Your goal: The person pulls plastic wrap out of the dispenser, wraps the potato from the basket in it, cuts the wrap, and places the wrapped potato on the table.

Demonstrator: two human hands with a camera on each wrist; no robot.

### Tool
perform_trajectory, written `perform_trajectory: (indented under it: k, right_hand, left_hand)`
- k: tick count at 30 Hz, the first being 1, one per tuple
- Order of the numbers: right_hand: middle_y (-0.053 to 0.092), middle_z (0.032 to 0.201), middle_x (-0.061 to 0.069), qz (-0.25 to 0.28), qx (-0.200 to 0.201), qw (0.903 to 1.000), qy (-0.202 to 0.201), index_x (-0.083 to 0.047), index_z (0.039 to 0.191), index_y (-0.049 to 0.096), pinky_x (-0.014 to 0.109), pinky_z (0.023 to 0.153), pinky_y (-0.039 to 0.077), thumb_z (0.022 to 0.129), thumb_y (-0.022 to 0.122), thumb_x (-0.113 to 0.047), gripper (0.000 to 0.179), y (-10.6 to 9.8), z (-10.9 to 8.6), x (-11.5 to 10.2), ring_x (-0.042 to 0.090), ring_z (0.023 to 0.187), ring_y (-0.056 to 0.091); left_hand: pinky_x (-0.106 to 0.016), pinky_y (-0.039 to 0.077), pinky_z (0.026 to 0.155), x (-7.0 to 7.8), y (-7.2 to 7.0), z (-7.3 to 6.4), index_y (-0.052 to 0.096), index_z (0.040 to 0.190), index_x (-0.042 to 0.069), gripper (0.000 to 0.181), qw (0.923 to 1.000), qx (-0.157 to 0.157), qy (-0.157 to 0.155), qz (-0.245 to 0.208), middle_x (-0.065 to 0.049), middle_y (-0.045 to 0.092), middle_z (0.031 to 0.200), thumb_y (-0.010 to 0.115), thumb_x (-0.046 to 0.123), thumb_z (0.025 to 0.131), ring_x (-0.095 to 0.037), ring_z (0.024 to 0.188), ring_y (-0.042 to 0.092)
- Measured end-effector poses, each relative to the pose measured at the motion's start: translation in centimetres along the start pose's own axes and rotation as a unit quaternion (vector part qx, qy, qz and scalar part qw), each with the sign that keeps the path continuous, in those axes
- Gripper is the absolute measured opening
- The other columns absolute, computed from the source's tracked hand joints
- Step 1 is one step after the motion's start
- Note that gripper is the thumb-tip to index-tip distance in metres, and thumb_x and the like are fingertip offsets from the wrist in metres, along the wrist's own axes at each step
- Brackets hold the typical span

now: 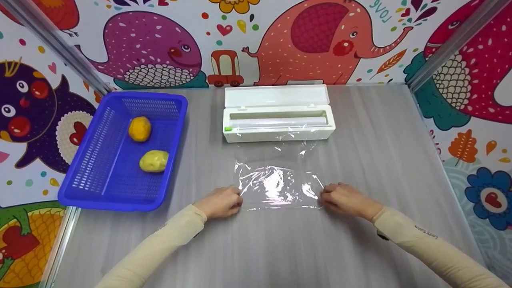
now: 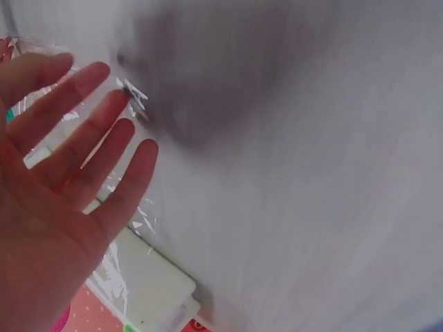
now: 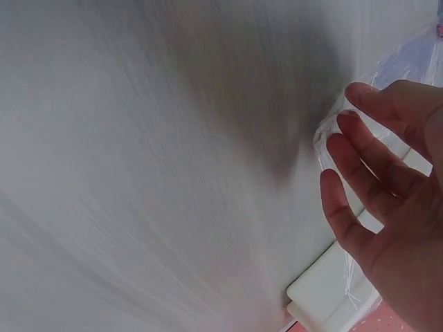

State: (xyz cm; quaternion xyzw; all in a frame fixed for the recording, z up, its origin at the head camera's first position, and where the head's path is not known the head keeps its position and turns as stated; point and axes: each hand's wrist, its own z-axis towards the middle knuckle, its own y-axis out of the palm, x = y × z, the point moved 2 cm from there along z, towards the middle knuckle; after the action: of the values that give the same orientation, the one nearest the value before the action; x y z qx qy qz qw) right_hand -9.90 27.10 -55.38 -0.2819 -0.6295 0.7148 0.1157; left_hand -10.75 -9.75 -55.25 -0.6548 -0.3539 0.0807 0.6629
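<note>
A sheet of clear plastic wrap (image 1: 276, 186) stretches toward me from a white dispenser box (image 1: 280, 135) with its lid up. Inside the box lies the roll (image 1: 280, 122). My left hand (image 1: 221, 202) holds the sheet's near left corner; in the left wrist view its fingers (image 2: 104, 149) are spread along the shiny film. At the near right corner, my right hand (image 1: 350, 200) grips the film. The right wrist view shows the right thumb (image 3: 377, 100) and index finger close together at the gathered film edge.
To the left stands a blue plastic basket (image 1: 116, 206) holding a round orange-yellow item (image 1: 140, 129) and a pale yellow potato-like one (image 1: 154, 161). A small green slider (image 1: 228, 129) sits on the box's front left. Cartoon-printed walls (image 1: 156, 48) border the grey table (image 1: 380, 140).
</note>
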Motion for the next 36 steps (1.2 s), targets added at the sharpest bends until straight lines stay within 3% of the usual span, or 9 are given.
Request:
perform_trajectory:
  k: [5,9,15,20,23,27,32,36]
  right_hand:
    - [0.067,0.083,0.003,0.022,-0.021,0.9995,0.007,-0.007,0.085,0.070,0.039,0.065,0.048,0.078,0.072,-0.002,0.009,0.1,0.0,-0.5,0.018,0.074,0.064]
    - [0.068,0.080,0.002,0.037,-0.013,0.9992,0.010,-0.008,0.088,0.069,0.041,0.066,0.050,0.080,0.069,-0.001,0.010,0.1,0.0,-0.5,0.017,0.071,0.065]
    - [0.054,0.060,-0.004,0.046,0.005,0.9989,0.009,-0.011,0.075,0.053,0.039,0.055,0.047,0.078,0.064,0.004,0.018,0.1,0.1,-0.3,0.010,0.049,0.049]
    - [0.057,0.067,-0.002,0.055,-0.008,0.9984,0.004,-0.009,0.077,0.060,0.035,0.051,0.047,0.074,0.066,0.003,0.014,0.3,0.0,-0.5,0.010,0.054,0.050]
    - [0.057,0.074,-0.003,0.047,-0.021,0.9987,0.008,-0.010,0.081,0.063,0.036,0.056,0.048,0.075,0.074,-0.008,0.013,0.5,-0.2,-0.7,0.010,0.059,0.052]
    - [0.050,0.075,-0.005,0.015,-0.028,0.9993,0.021,-0.013,0.082,0.057,0.039,0.059,0.046,0.073,0.081,-0.023,0.028,1.1,-0.4,-0.9,0.009,0.062,0.048]
    - [0.055,0.077,0.001,-0.029,0.007,0.9995,0.013,-0.010,0.082,0.056,0.040,0.061,0.048,0.071,0.078,-0.011,0.025,1.7,-0.6,-1.1,0.017,0.067,0.056]
    - [0.057,0.076,0.004,-0.039,0.032,0.9987,0.000,-0.008,0.080,0.057,0.040,0.061,0.048,0.071,0.076,-0.002,0.022,1.7,-0.7,-1.1,0.021,0.067,0.059]
  left_hand:
    - [-0.034,0.046,0.059,0.2,0.6,-0.1,0.068,0.078,0.006,0.010,0.9996,0.029,-0.004,0.007,-0.004,0.050,0.074,0.067,0.010,0.088,-0.021,0.069,0.052]
    - [-0.034,0.047,0.061,0.3,0.7,-0.3,0.068,0.080,0.007,0.004,0.9993,0.037,-0.004,0.004,-0.004,0.052,0.075,0.069,0.006,0.085,-0.021,0.070,0.054]
    - [-0.034,0.047,0.061,0.3,0.7,-0.3,0.067,0.076,0.007,0.008,0.9991,0.036,-0.017,-0.010,-0.002,0.051,0.074,0.070,0.008,0.084,-0.018,0.067,0.052]
    - [-0.036,0.046,0.057,0.5,0.9,-0.3,0.065,0.071,0.006,0.015,0.9980,0.055,-0.032,0.003,-0.003,0.050,0.070,0.068,0.010,0.086,-0.020,0.063,0.051]
    - [-0.037,0.046,0.056,0.5,1.1,-0.4,0.063,0.069,0.006,0.016,0.9972,0.060,-0.043,0.006,-0.004,0.049,0.069,0.068,0.008,0.084,-0.022,0.063,0.051]
    - [-0.035,0.045,0.055,0.5,1.2,-0.5,0.057,0.068,0.007,0.019,0.9969,0.050,-0.061,-0.002,-0.003,0.048,0.069,0.073,0.008,0.078,-0.021,0.064,0.051]
    - [-0.037,0.045,0.057,0.5,1.1,-0.4,0.054,0.075,0.007,0.026,0.9963,0.042,-0.075,-0.006,-0.003,0.049,0.071,0.080,0.008,0.071,-0.023,0.067,0.052]
    - [-0.039,0.048,0.057,0.6,1.1,-0.5,0.058,0.079,0.005,0.017,0.9957,0.064,-0.067,0.006,-0.007,0.056,0.072,0.074,0.001,0.076,-0.026,0.067,0.058]
